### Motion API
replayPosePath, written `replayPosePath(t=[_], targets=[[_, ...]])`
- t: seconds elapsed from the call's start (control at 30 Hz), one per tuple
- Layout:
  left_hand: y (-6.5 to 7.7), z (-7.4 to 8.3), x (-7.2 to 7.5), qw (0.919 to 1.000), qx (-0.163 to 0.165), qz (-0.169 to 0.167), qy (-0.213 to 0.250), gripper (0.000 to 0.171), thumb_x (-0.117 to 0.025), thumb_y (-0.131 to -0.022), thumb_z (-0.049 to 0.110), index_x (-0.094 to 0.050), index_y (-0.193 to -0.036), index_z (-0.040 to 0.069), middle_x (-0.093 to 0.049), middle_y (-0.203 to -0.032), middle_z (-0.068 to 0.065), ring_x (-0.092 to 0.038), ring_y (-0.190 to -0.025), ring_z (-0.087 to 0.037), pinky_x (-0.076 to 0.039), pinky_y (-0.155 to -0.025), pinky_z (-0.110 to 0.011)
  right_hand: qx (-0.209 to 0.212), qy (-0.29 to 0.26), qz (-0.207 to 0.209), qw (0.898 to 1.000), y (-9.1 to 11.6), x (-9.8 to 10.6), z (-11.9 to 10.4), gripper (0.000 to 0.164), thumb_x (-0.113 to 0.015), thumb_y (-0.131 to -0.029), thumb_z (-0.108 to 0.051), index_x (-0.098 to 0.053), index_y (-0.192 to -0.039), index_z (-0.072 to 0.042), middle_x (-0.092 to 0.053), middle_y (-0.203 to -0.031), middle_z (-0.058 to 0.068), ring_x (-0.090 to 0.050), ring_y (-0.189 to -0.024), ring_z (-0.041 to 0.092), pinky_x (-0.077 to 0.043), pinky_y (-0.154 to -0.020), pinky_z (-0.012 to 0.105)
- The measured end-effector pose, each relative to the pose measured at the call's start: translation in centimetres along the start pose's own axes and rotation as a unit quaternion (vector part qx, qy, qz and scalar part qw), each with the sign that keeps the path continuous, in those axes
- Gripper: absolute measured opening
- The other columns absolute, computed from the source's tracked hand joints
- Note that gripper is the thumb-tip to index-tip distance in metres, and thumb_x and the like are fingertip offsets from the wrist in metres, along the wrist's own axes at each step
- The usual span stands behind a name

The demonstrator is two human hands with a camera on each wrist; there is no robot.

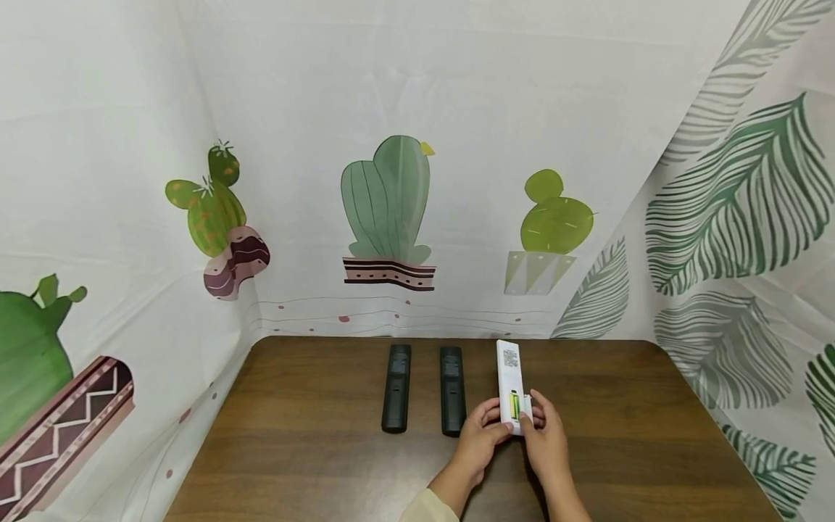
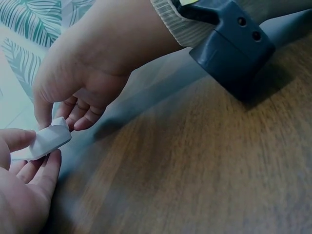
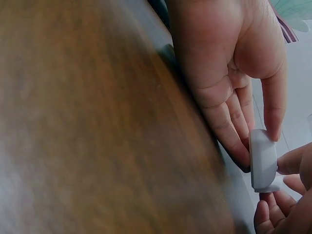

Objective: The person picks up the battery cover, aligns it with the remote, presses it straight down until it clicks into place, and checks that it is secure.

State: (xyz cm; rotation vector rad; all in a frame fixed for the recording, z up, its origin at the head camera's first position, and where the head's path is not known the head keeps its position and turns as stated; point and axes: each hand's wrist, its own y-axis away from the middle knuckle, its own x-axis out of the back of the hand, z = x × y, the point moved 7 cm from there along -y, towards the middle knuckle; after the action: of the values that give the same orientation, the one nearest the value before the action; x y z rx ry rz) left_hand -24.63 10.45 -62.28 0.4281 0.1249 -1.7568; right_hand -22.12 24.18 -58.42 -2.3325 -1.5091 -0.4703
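Observation:
A white remote control is held off the table between both hands, its back up and its battery compartment exposed. Green-and-yellow batteries show in the compartment. My left hand grips the remote's left side near its lower end, thumb on top. From the right, my right hand has its thumb at the batteries and its fingers along the side. A small white piece, apparently the battery cover, sits by the right fingers. Both wrist views show the remote's white end between the hands.
Two black remote controls lie face down, left of the hands; the nearer black remote is close to my left fingers. The brown wooden table ends at a printed cloth backdrop. A dark wrist-worn device sits on the right forearm.

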Motion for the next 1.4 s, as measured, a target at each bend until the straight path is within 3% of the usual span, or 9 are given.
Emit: replayPosePath(t=[0.37,0.6,0.83,1.07,1.4], targets=[[0.3,0.1,0.8,0.9999,-0.001,0.007,0.011,0.056,-0.069,-0.083,-0.003,-0.056,-0.137,0.001,-0.067,-0.125,-0.014,-0.067,-0.098,-0.017,-0.059,-0.087,-0.03,-0.005,-0.018,-0.003,1.0,0.3,-0.4,-0.6,0.05,-0.064,-0.094,-0.002,-0.054,-0.143,-0.008,-0.062,-0.121,0.02,-0.054,-0.096,0.008,-0.046,-0.079,0.012],[1.0,0.9,1.0,0.9996,0.004,0.021,0.019,0.055,-0.068,-0.082,-0.002,-0.057,-0.136,0.003,-0.066,-0.126,-0.014,-0.066,-0.099,-0.017,-0.058,-0.085,-0.027,0.003,-0.033,-0.003,0.999,0.4,-0.7,-1.3,0.049,-0.066,-0.093,-0.003,-0.057,-0.141,-0.009,-0.062,-0.119,0.018,-0.057,-0.1,0.015,-0.045,-0.079,0.011],[1.1,1.7,1.6,0.9991,-0.002,0.022,0.037,0.056,-0.067,-0.081,-0.005,-0.055,-0.135,0.002,-0.065,-0.125,-0.016,-0.067,-0.095,-0.017,-0.058,-0.083,-0.028,0.017,-0.05,-0.003,0.999,0.6,-1.0,-2.4,0.048,-0.066,-0.092,0.001,-0.059,-0.139,-0.008,-0.061,-0.116,0.017,-0.052,-0.095,0.002,-0.045,-0.077,0.011],[1.4,2.6,2.1,0.9986,0.004,0.018,0.049,0.059,-0.066,-0.08,-0.007,-0.052,-0.136,0.001,-0.063,-0.127,-0.018,-0.068,-0.096,-0.02,-0.06,-0.086,-0.033,0.022,-0.05,-0.015,0.998,0.8,-1.2,-3.2,0.045,-0.065,-0.093,0.0,-0.062,-0.137,-0.008,-0.062,-0.115,0.016,-0.053,-0.092,0.002,-0.046,-0.077,0.014],[1.5,3.1,3.0,0.9985,-0.001,0.018,0.052,0.069,-0.063,-0.082,-0.005,-0.045,-0.148,-0.004,-0.054,-0.137,-0.021,-0.067,-0.1,-0.019,-0.058,-0.088,-0.029,0.036,-0.052,-0.031,0.998,1.0,-1.7,-4.1,0.041,-0.063,-0.095,-0.001,-0.064,-0.134,-0.012,-0.065,-0.114,0.014,-0.056,-0.093,0.006,-0.047,-0.08,0.015]])
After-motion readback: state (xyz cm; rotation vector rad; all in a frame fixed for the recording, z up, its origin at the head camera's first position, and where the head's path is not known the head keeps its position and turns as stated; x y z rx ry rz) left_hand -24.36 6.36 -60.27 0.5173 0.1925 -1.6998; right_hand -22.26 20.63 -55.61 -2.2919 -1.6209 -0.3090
